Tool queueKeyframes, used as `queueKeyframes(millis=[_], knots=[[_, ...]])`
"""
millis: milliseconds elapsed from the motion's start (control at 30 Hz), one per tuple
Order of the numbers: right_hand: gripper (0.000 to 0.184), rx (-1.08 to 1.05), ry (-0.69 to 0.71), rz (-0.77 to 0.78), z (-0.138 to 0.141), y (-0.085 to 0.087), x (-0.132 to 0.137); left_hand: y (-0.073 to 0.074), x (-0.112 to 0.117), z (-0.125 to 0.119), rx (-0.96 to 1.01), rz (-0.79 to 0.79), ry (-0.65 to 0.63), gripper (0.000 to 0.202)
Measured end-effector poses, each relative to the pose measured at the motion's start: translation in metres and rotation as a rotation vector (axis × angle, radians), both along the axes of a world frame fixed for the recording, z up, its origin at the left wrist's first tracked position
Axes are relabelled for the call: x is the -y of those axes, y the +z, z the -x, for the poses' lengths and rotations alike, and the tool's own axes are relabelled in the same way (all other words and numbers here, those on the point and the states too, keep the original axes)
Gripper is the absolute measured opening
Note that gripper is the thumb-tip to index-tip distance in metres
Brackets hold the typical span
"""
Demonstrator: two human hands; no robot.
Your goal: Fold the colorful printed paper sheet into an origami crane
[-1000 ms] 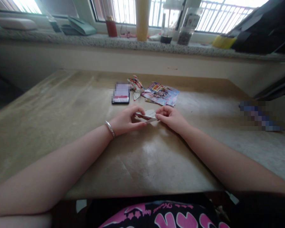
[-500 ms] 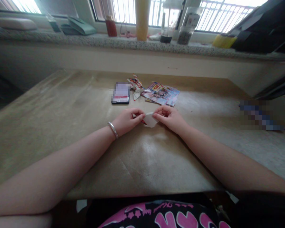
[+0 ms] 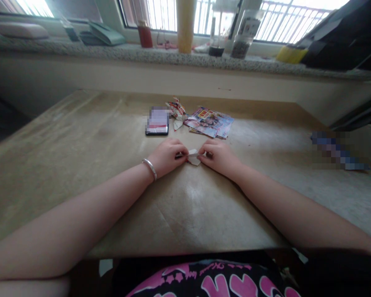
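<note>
Centrally, in the head view, the left hand (image 3: 166, 157), with a silver bangle (image 3: 150, 169) at its wrist, and the right hand (image 3: 219, 159) lie closer together than a moment earlier; both are curled, pinching a small folded white paper (image 3: 193, 157) between them above the brown-covered tabletop (image 3: 111, 140); the paper now shows less, its edges mostly covered by the fingers, so its exact folds are hard to make out; beyond lie a folded paper figure (image 3: 177, 112), a glossy printed sheet (image 3: 209, 122) and a phone (image 3: 157, 121), its screen pixelated; a pixelated object (image 3: 338, 150) lies far right, unidentifiable.
</note>
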State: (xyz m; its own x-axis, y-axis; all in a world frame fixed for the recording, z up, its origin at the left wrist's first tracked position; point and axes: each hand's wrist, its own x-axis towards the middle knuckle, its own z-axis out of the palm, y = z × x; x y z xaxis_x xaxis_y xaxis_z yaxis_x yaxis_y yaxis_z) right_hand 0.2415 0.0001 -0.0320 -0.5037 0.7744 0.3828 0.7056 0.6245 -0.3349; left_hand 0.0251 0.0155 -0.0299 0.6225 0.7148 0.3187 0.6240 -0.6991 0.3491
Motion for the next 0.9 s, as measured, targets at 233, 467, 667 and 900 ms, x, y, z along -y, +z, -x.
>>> queueKeyframes(millis=[233,467,667,900], knots=[[0.019,0.290,0.034,-0.089,0.000,0.011,0.006,0.004,0.000,0.006,-0.061,-0.002,-0.100,0.018],[0.024,0.430,0.021,-0.091,-0.002,0.017,0.010,0.009,-0.001,0.014,-0.141,-0.021,-0.209,0.025],[0.025,0.423,0.115,-0.080,-0.009,0.019,0.008,0.011,-0.004,0.019,-0.185,-0.009,-0.261,0.032],[0.027,0.362,0.219,-0.109,-0.018,0.016,0.005,0.012,-0.006,0.024,-0.164,0.000,-0.307,0.028]])
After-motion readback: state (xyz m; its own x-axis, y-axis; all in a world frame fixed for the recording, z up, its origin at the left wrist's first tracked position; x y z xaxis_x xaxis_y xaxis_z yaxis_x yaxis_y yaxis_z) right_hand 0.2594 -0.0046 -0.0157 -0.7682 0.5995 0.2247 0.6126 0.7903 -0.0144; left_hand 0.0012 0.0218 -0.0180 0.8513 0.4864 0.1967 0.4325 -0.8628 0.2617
